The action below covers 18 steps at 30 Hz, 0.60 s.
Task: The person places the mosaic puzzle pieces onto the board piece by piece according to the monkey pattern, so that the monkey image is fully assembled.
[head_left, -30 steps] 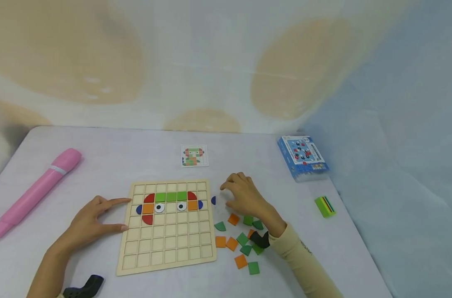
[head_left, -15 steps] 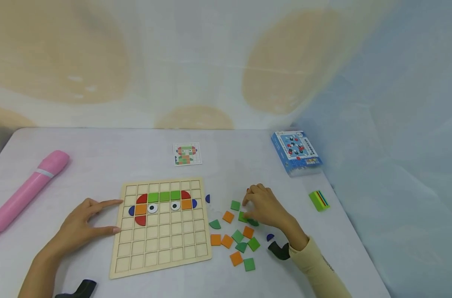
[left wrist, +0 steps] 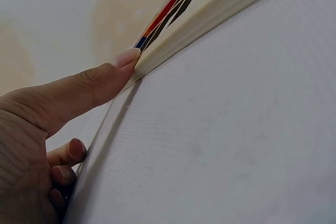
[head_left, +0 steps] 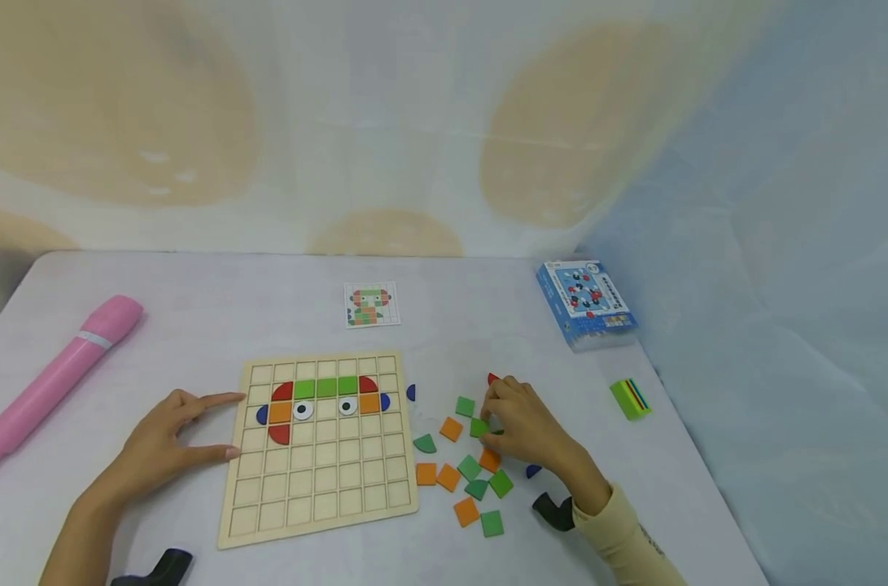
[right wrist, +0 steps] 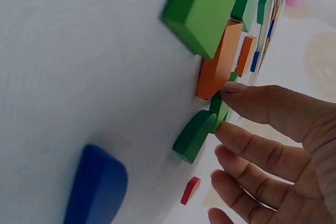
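My left hand (head_left: pixel 158 443) rests at the left edge of a wooden grid board (head_left: pixel 326 495), index finger and thumb spread and touching its rim. In the left wrist view the thumb (left wrist: pixel 89 85) lies against the board's edge. Red, green, orange and blue tiles and two eye discs sit in the board's upper cells. My right hand (head_left: pixel 520 419) is over the loose tiles, fingers bent, thumb and index apart. In the right wrist view these fingertips are right at a green square tile (right wrist: pixel 219 109) and a dark green quarter-round tile (right wrist: pixel 191 139). A red tile (right wrist: pixel 190 190) lies beyond.
Loose orange and green tiles lie right of the board, with a blue half-round tile (head_left: pixel 411 392) near its edge. Behind stands a pattern card (head_left: pixel 372 305). A blue box (head_left: pixel 586 305), a green stack (head_left: pixel 630 399) and a pink inflatable stick (head_left: pixel 63 378) lie farther out.
My right hand has moved right and toward me, from beside the board to the loose tiles, uncovering the red tile. The left hand stays at the board. The head view has shifted slightly.
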Motion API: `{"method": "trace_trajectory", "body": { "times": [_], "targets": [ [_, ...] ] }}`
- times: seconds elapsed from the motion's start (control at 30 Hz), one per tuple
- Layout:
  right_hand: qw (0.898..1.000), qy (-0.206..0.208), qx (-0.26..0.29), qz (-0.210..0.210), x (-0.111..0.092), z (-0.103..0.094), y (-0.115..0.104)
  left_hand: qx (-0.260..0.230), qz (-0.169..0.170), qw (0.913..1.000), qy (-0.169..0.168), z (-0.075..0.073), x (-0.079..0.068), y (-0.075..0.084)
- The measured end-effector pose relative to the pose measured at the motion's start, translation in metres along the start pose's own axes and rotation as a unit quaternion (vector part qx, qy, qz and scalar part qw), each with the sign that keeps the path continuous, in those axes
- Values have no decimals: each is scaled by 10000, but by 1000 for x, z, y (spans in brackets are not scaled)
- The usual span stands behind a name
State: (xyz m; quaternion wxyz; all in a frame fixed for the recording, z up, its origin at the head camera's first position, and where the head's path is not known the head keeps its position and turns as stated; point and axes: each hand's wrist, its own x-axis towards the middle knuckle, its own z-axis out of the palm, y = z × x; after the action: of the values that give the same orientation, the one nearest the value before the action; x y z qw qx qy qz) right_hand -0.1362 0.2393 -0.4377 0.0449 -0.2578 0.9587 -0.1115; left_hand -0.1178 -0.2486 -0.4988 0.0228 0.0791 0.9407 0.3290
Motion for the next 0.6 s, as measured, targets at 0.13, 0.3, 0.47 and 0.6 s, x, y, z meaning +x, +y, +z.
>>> {"method": "trace_trajectory", "body": {
  "times": [0.13, 0.3, 0.47, 0.6],
  "targets": [
    [9998, 90, 53, -158, 2, -1, 0, -2, 16, 10000, 23, -2, 0, 0],
    [9998, -17, 56, -165, 4, -2, 0, -39, 21, 10000, 30, -2, 0, 0],
    [9998, -18, -41, -195, 9, -5, -7, -89, 44, 9999, 39, -1, 0, 1],
    [9990, 52, -157, -409, 19, -8, -20, -69, 37, 10000, 25, 0, 0, 1]
  ]
}}
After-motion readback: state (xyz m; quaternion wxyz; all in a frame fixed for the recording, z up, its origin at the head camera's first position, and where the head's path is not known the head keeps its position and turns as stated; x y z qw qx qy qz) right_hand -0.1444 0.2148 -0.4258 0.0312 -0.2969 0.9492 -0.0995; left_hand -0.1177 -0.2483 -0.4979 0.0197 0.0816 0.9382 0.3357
